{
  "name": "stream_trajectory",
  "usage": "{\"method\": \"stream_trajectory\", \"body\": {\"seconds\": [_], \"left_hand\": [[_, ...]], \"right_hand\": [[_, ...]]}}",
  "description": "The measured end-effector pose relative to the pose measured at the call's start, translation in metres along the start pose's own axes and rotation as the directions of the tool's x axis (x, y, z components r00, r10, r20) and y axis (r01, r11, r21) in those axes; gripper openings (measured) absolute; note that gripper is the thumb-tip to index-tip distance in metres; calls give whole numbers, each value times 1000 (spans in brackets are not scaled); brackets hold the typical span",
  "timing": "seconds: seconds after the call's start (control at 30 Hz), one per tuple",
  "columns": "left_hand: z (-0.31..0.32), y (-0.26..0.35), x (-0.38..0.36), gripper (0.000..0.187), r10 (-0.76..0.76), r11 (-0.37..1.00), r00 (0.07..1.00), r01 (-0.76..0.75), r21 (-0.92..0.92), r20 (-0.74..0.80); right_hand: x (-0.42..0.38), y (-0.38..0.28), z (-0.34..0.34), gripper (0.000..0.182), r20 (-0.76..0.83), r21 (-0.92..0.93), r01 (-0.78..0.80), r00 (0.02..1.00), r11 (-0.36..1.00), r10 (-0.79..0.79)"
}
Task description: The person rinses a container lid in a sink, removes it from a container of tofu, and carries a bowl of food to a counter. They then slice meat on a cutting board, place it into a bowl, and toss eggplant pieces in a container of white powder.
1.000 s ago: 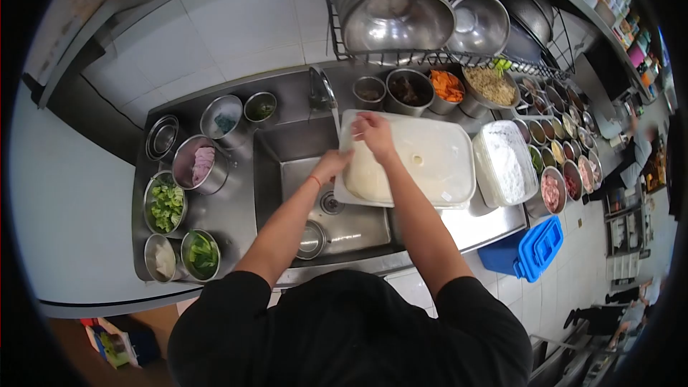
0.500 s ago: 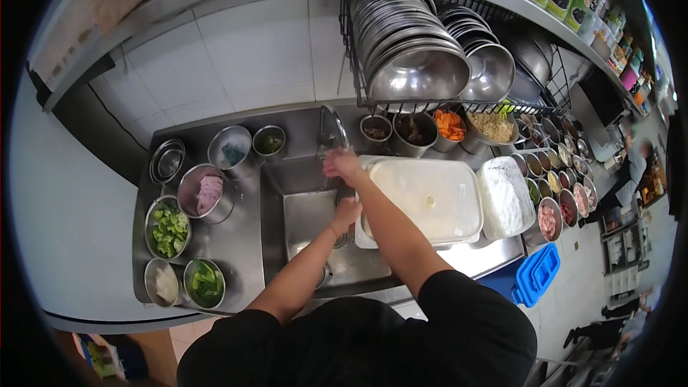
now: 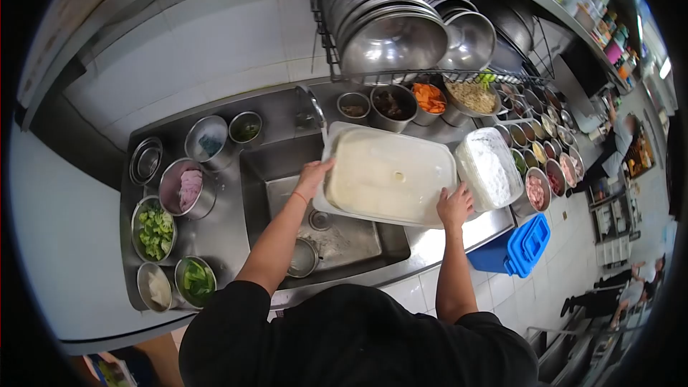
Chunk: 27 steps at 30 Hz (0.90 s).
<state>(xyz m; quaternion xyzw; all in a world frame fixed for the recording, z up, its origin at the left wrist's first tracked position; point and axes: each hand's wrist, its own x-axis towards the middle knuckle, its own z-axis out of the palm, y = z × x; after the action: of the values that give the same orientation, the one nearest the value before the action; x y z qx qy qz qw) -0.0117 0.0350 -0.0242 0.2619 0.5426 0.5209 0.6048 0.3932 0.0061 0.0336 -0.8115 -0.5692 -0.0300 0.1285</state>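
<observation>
A large white plastic container with a translucent lid point(image 3: 394, 172) lies at a slant beside the sink, its left end over the sink's right part. My left hand point(image 3: 313, 178) is closed round its left edge. My right hand point(image 3: 454, 206) grips its near right corner, with the fingers curved over the side next to a white foil-like covered box point(image 3: 490, 170). Under the container's near left edge shows the metal sink point(image 3: 358, 244) with its drain, and a round metal strainer or pot point(image 3: 304, 256) sits in it. The faucet point(image 3: 314, 106) stands behind my left hand.
Left of the sink stand metal bowls with broccoli point(image 3: 153, 233), pink food point(image 3: 189, 190) and green leaves point(image 3: 196, 281). A rack of stacked bowls point(image 3: 394, 43) hangs above. A blue lidded bin point(image 3: 512, 247) stands on the floor at right. Other people are in the background.
Both hands have left the faucet and now hold the container's two ends. The container has turned and shifted slightly left. The whole view has shifted too.
</observation>
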Motion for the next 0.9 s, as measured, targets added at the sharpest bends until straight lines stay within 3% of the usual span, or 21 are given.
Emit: {"method": "stream_trajectory", "body": {"seconds": [0.03, 0.1, 0.17, 0.23, 0.33, 0.43, 0.57, 0.7, 0.83, 0.9], "left_hand": [[-5, 1, 3, 44, 64, 992, 996, -58, 110, -55], [-16, -1, 6, 48, 31, 995, 999, -27, 94, -39], [-25, -9, 4, 51, -7, 997, 999, 11, 81, -41], [-37, -24, 17, 51, 34, 987, 984, -5, 163, -174], [-21, 1, -19, 51, 42, 989, 990, -23, 144, -136], [-12, 7, -25, 47, 62, 990, 989, -44, 134, -132], [-5, -5, -24, 40, 52, 984, 989, -28, 176, -135], [1, -21, -21, 45, 148, 969, 981, -117, 218, -129], [7, -24, -22, 47, 103, 973, 985, -71, 219, -138], [9, -25, -23, 47, 98, 990, 987, -84, 113, -125]], "right_hand": [[-10, 5, 3, 71, 32, 65, -42, 999, 997, 40], [-20, 7, 13, 70, 71, 131, -93, 994, 987, 84], [-26, 1, 28, 70, 58, 372, -76, 997, 925, 58], [-26, -9, 25, 67, 41, 372, -63, 998, 926, 52], [-19, -6, 32, 58, -69, 492, 13, 997, 871, 24], [-11, 6, 39, 56, -62, 592, -19, 996, 806, 69], [1, 13, 34, 51, -16, 569, -82, 994, 818, 110], [11, 23, 34, 47, -35, 557, -46, 996, 829, 78], [18, 29, 33, 41, 6, 562, -56, 998, 825, 63], [17, 28, 32, 40, -16, 579, -44, 998, 814, 65]]}}
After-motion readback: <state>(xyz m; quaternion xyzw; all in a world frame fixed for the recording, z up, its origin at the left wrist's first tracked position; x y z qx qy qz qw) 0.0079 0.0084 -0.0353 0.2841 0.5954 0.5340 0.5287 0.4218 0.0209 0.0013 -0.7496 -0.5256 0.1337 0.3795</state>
